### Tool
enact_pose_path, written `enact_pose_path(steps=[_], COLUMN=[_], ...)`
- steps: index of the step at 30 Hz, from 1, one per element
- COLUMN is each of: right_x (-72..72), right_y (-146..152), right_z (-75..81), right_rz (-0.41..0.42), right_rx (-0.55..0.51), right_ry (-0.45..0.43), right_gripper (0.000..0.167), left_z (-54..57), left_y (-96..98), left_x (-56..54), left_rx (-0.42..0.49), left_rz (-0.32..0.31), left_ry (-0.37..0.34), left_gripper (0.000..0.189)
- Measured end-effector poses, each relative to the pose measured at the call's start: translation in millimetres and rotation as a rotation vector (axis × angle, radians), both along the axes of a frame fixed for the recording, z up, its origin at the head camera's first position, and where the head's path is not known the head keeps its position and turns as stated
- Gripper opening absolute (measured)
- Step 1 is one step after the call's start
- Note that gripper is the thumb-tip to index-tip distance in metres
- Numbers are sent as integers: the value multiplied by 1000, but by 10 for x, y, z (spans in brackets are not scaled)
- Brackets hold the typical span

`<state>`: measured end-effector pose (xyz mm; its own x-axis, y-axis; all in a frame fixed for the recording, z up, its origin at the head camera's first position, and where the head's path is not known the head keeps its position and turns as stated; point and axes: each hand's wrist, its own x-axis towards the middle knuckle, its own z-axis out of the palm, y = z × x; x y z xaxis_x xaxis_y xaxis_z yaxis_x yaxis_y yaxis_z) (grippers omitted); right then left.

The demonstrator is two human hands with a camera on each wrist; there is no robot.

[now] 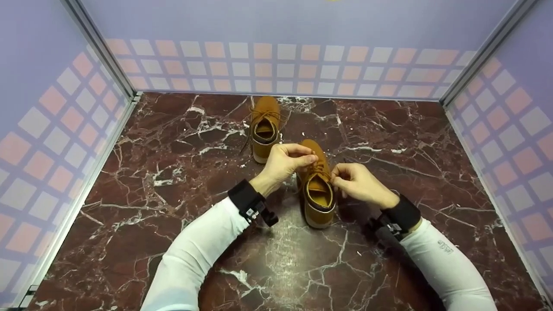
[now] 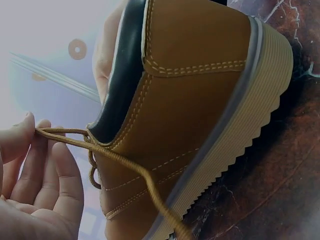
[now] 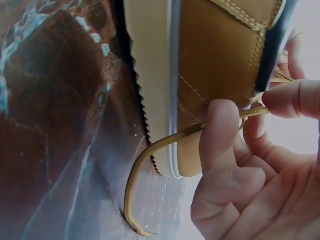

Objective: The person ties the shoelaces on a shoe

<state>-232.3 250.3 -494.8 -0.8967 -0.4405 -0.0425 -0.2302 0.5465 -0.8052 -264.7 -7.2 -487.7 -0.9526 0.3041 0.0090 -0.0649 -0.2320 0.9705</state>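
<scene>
A tan lace-up shoe [image 1: 319, 207] stands on the marbled surface, toe pointing away, between my two hands. My left hand [image 1: 285, 163] is at its left side, thumb and forefinger pinching a folded loop of brown shoelace [image 2: 120, 159]; the rest of that lace hangs down across the shoe's side. On the right, my right hand [image 1: 356, 183] pinches the other lace [image 3: 172, 139] between thumb and finger close to the shoe's opening. Its loose end curves down toward the surface in the right wrist view. The dark padded collar [image 2: 127, 70] shows in the left wrist view.
A second tan shoe [image 1: 265, 106] stands farther back to the left, its laces trailing at its side. The dark red marbled surface [image 1: 181, 233] is bounded by a back wall [image 1: 302, 26] and side walls with pink and white squares.
</scene>
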Motion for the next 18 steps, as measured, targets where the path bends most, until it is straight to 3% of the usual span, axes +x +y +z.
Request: enact_pose_path(steps=[4,18], right_x=[1,-3], right_y=[22,19], right_z=[35,69], right_rz=[13,32], right_rx=[-39,-67], right_ry=[-7,-28], right_gripper=[10,11], left_z=[-9,4], left_y=[0,-13], left_x=[-10,-4], left_rx=[-16,-26], left_rz=[15,-19], left_ry=[25,34], left_gripper=[11,7])
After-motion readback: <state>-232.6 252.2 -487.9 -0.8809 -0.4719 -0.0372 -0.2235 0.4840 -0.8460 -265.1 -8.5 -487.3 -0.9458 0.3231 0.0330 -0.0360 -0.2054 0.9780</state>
